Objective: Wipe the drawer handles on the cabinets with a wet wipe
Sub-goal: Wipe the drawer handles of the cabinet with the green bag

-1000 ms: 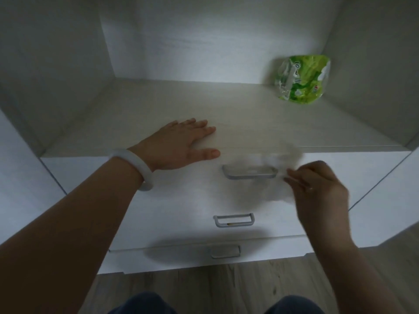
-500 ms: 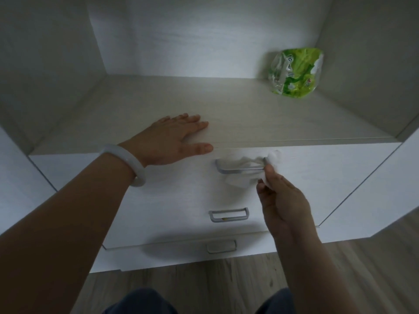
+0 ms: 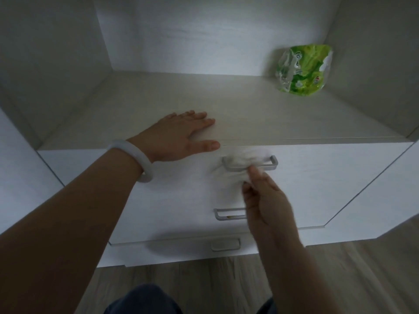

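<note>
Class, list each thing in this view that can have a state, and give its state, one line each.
Left hand: flat, fingers straight, resting on the cabinet top.
Right hand: pinching the wet wipe.
Wet wipe: crumpled, draped over the top drawer handle.
Middle drawer handle: untouched, partly hidden.
Bottom drawer handle: untouched.
Green wipes packet: lying on the cabinet top, back right.
</note>
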Demonstrator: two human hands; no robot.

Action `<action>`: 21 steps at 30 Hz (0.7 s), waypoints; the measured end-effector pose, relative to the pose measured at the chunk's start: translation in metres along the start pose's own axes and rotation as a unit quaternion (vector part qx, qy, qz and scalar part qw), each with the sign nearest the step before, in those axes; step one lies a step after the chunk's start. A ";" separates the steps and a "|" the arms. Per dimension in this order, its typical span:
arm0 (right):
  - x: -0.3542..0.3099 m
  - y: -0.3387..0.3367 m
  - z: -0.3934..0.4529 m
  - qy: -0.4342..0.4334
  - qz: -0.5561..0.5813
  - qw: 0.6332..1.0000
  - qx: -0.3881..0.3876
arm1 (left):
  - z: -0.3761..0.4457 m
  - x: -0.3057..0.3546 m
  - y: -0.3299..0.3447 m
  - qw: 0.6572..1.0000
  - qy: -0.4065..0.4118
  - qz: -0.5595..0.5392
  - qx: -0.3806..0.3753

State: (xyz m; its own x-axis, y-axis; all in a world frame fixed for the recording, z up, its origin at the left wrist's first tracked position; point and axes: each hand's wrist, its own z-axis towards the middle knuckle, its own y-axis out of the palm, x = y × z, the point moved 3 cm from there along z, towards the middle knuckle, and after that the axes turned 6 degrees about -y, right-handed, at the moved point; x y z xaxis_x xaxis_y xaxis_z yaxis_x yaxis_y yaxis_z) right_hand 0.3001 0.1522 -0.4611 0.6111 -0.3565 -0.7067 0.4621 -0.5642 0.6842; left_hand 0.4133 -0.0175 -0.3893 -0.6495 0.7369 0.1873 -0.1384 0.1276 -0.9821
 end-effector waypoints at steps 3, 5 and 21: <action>0.018 0.014 -0.005 0.039 0.011 0.998 -0.043 | -0.001 -0.002 0.000 1.000 0.001 0.006 0.001; 0.008 0.006 -0.001 0.019 0.019 0.999 -0.025 | -0.001 0.000 0.000 1.000 0.001 0.006 0.000; -0.011 -0.014 0.009 -0.013 0.081 0.997 -0.009 | -0.005 0.004 -0.004 1.000 -0.010 0.001 -0.013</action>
State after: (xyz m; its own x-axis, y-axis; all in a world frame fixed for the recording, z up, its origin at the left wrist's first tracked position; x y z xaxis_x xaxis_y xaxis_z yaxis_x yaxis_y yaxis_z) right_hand 0.2811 0.1573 -0.4641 0.6615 -0.4606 -0.5918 0.3707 -0.4851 0.7920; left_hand 0.4151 -0.0114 -0.3846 -0.6645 0.7240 0.1848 -0.1170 0.1435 -0.9827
